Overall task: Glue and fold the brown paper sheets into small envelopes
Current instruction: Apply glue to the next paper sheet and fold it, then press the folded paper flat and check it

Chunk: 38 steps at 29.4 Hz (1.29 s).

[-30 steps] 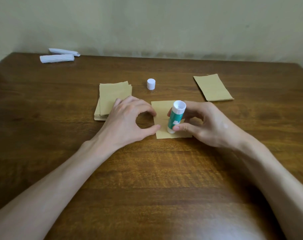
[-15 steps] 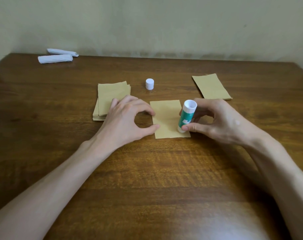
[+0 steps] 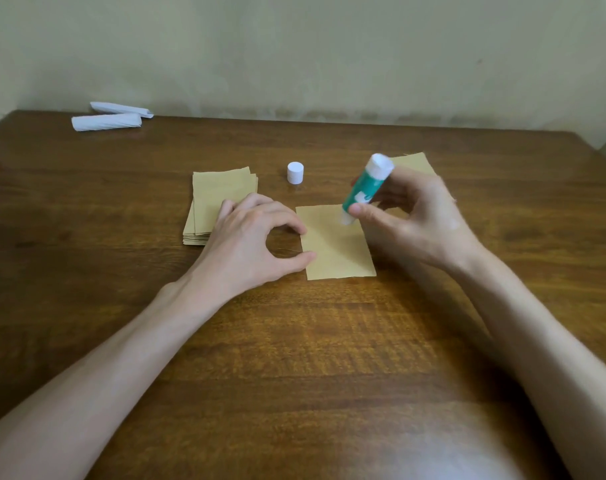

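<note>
Single brown sheet point(image 3: 336, 244) lies flat on the wooden table point(image 3: 294, 368), centre, between the two hands.

Left hand point(image 3: 253, 244): fingers arched, index tip and thumb tip pressing down on the sheet's left edge; nothing enclosed in the hand.

Right hand point(image 3: 419, 220): thumb and fingers gripping the green-and-white glue stick point(image 3: 365, 187). The stick is tilted, upper end leaning far and right, lower end over the sheet's far edge. Motion blur there; contact with the paper cannot be confirmed.

Stack of brown sheets point(image 3: 218, 199) sits left of the single sheet, partly under the left hand. White cap point(image 3: 295, 172) stands upright just beyond, apart from the stick. Another brown piece point(image 3: 415, 161) lies behind the right hand. Two white paper rolls point(image 3: 106, 121) lie at the far left.
</note>
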Available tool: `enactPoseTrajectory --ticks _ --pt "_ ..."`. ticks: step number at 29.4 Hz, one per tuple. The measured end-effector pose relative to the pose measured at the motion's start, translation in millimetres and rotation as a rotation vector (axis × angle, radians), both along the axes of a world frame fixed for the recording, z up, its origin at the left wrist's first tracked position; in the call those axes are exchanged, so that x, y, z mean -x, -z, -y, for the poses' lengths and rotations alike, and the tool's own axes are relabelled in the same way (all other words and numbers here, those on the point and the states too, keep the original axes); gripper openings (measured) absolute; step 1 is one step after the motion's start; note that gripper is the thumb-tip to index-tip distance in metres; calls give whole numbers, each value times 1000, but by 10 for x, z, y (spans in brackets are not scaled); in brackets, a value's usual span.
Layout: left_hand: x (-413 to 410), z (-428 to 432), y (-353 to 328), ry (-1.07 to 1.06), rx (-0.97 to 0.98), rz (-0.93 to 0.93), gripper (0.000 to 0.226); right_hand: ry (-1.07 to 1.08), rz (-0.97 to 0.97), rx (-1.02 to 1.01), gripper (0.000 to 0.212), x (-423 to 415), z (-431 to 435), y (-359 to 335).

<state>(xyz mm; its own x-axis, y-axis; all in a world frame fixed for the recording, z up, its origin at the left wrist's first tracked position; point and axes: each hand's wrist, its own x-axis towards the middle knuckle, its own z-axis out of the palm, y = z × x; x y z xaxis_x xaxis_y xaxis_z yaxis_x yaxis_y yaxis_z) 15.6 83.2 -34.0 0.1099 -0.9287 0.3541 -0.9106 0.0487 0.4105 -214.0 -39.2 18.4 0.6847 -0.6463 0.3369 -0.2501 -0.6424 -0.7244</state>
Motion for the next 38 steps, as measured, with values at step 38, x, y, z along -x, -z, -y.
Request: enactPoseTrajectory --ticks 38 --pt "-96 -44 -119 -180 106 -110 17 340 140 -279 39 -869 518 212"
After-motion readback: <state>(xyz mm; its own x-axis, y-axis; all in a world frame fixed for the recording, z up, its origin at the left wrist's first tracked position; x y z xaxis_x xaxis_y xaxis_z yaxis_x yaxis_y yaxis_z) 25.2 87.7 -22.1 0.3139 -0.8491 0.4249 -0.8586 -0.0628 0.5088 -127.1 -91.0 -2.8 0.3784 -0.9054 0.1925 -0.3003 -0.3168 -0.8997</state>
